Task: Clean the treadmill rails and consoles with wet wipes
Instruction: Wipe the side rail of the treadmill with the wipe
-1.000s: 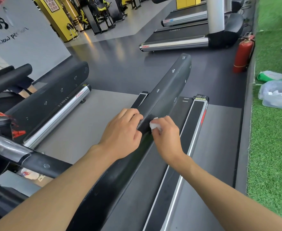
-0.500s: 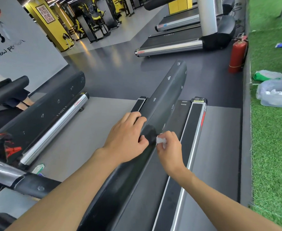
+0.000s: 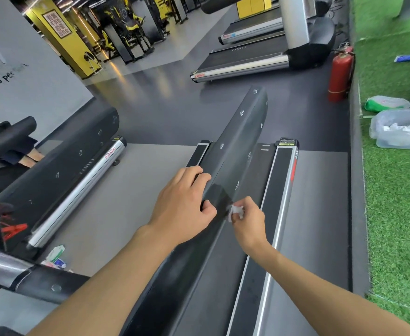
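Observation:
A long black treadmill rail (image 3: 241,132) runs from the bottom centre up and away. My left hand (image 3: 183,204) grips its left edge, fingers wrapped over the top. My right hand (image 3: 248,220) pinches a small crumpled white wet wipe (image 3: 236,210) against the rail's right face, just beside the left hand. A darker, damp-looking patch (image 3: 219,196) shows on the rail between the two hands. Below the rail lie the treadmill belt and its silver side rail (image 3: 275,214).
A second treadmill with a black rail (image 3: 60,161) stands at left, a wipe packet (image 3: 57,253) on the floor by it. A red fire extinguisher (image 3: 339,73) stands at right. Clear plastic bin (image 3: 400,129) and a green-white bag (image 3: 386,103) lie on green turf.
My right hand with the wipe has slid down the rail's right face, away from its top edge. The left hand keeps its grip. The view has shifted slightly.

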`<state>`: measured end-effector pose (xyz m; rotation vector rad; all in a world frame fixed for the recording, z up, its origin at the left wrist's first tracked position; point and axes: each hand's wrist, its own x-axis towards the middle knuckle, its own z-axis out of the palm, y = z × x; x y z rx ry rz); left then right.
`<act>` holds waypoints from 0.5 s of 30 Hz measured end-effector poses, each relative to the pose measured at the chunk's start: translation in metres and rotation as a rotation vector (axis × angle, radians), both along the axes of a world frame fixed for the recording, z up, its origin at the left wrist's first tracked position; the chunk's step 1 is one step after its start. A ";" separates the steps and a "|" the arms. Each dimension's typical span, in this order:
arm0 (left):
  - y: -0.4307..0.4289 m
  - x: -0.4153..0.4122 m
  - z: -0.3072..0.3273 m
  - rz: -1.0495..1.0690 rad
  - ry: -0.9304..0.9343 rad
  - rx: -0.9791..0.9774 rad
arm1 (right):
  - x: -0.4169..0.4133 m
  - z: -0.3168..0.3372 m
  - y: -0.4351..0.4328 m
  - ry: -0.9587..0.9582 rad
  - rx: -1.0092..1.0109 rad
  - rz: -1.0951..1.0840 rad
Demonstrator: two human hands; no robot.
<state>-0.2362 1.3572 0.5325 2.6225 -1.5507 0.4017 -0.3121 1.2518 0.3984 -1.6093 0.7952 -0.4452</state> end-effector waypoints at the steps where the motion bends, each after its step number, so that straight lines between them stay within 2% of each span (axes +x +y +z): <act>1: 0.000 0.000 0.000 -0.003 0.000 -0.004 | 0.001 0.004 -0.002 -0.001 -0.009 -0.024; 5: 0.000 0.000 -0.001 0.000 0.003 -0.013 | -0.006 0.007 0.000 -0.072 -0.201 -0.003; 9: -0.001 0.001 -0.002 -0.009 -0.004 -0.030 | 0.000 0.010 -0.009 -0.142 -0.258 -0.062; 15: 0.000 0.001 -0.003 -0.022 -0.006 -0.047 | -0.004 0.012 -0.009 -0.192 -0.503 -0.042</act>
